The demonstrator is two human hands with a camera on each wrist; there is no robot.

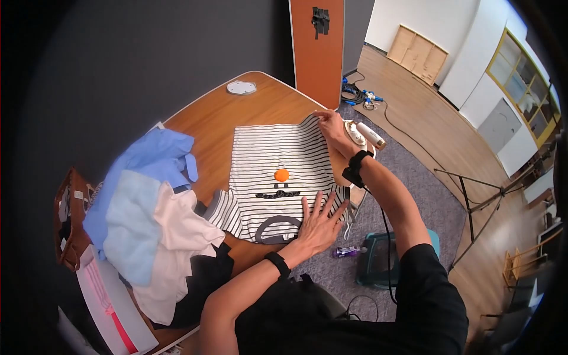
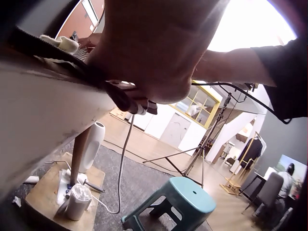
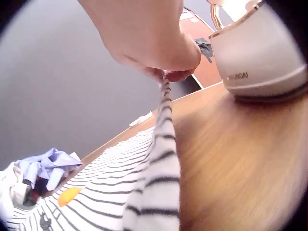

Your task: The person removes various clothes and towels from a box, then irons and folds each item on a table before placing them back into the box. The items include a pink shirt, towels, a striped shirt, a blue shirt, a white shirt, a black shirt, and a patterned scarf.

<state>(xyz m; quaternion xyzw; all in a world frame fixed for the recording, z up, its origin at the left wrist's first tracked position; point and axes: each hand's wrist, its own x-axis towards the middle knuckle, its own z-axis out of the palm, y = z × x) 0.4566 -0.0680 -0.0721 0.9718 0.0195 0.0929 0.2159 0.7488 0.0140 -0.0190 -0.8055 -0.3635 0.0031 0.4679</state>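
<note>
A black-and-white striped T-shirt (image 1: 266, 148), with an orange dot and a dark face design, lies on the wooden table (image 1: 207, 115), its grey-edged neckline toward me. My right hand (image 1: 335, 131) pinches the hem at its far right corner. In the right wrist view that side edge of the shirt (image 3: 159, 178) is lifted off the wood, hanging from the fingertips. My left hand (image 1: 322, 229) rests on the shirt near the collar and right sleeve, fingers spread and straight. Just right of my right hand stands a white iron (image 3: 260, 57) with gold trim.
On the table's left are piled a blue shirt (image 1: 148, 157), a light blue cloth (image 1: 133, 207) and a pale pink garment (image 1: 183, 222). A brown basket (image 1: 72, 213) stands beyond them. A teal stool (image 2: 190, 197) is on the floor at right, near a black tripod (image 1: 467, 195).
</note>
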